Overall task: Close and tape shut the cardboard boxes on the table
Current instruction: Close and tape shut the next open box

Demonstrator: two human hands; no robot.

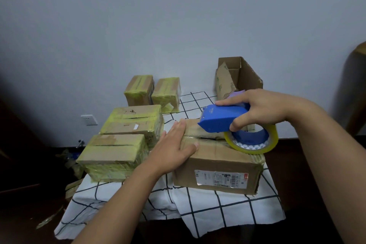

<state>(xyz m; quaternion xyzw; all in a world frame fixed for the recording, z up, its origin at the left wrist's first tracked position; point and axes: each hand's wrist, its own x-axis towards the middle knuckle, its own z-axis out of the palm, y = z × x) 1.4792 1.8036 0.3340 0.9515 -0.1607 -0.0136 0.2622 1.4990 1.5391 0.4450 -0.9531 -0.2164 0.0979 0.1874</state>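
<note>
- Our left hand point(176, 144) lies flat, fingers straight, pressing the flaps of the cardboard box point(217, 166) at the table's point(198, 210) front right.
- Our right hand point(263, 109) grips the blue tape dispenser point(221, 118) over the box's seam.

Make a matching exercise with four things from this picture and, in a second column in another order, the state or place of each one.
Things:
1. tape dispenser
2. left hand
3. open box
4. two small taped boxes

States or places:
A. at the back right of the table, flaps up
B. gripped by the right hand over the front box
C. side by side at the back, near the wall
D. flat on the top flaps of the front box

Pairs: 1-B, 2-D, 3-A, 4-C
</note>
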